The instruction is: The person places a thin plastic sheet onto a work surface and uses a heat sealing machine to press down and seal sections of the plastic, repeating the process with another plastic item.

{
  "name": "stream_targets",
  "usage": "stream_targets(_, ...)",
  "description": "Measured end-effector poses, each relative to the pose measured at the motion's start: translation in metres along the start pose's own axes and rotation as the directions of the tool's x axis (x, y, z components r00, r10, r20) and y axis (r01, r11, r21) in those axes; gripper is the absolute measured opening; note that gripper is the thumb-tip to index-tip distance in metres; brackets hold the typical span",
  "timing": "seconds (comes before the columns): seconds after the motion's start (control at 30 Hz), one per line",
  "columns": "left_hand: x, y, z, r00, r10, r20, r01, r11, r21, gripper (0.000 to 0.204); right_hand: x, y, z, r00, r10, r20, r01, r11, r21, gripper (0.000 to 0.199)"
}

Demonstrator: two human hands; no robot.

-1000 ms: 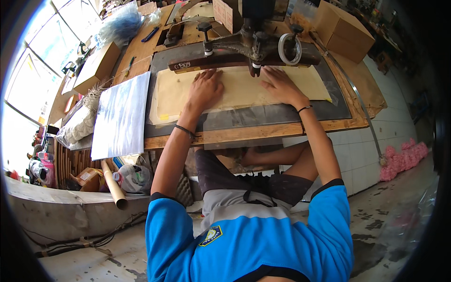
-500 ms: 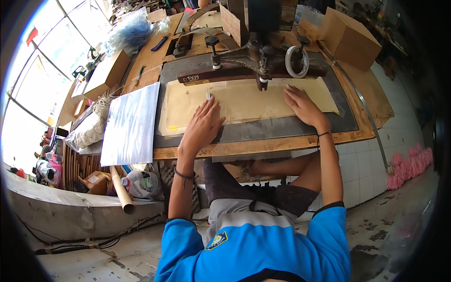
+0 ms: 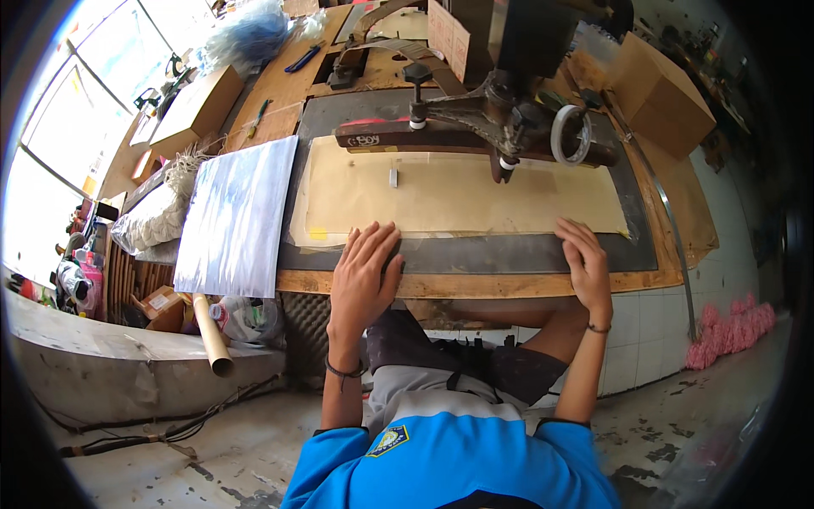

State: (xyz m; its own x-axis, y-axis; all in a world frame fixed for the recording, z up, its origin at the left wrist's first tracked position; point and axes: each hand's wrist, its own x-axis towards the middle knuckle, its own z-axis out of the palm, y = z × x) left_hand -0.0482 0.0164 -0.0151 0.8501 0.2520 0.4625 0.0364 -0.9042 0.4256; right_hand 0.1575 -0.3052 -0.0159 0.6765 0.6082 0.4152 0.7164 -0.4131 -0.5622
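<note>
1 wooden table [image 3: 483,287] carries a dark mat [image 3: 483,258], and on that lies the tan sheet [image 3: 475,199], flat, with its far edge by the bar [image 3: 449,141]. A clear film [image 3: 237,212] lies just left of the mat. The 2 hands come next in size: the left hand [image 3: 365,265] and the right hand [image 3: 585,261] are palm down at the sheet's near edge, fingers close together, thumbs apart. Neither appears to grip anything, though their undersides are hidden. Smallest is 1 white piece [image 3: 393,177], on the sheet's left part.

As I judge it, laying the sheet out looks done; how much work is left, I cannot tell.

Against the frame 1.0 s ago, both hands have drawn back from beside the bar to the near edge, and the white piece, out of sight then, shows plainly.
</note>
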Motion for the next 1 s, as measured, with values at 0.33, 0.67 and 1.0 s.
stream_targets(0.33, 0.0, -0.004, 0.007, 0.992, -0.059, -0.109, 0.058, 0.998, -0.013, 0.029, 0.003, -0.004, 0.002, 0.986, 0.143, -0.092, -0.137, 0.988, 0.066, 0.026)
stream_targets(0.67, 0.01, 0.0, 0.001, 0.996, -0.08, 0.033, 0.077, 0.994, 0.074, 0.038, 0.011, -0.005, 0.005, 0.987, 0.161, 0.029, -0.157, 0.982, -0.104, 0.03)
stream_targets(1.0, 0.015, 0.003, 0.001, 0.995, -0.104, 0.007, 0.104, 0.993, 0.064, 0.036, 0.015, -0.006, 0.001, 0.985, 0.173, 0.015, -0.17, 0.979, -0.108, 0.028)
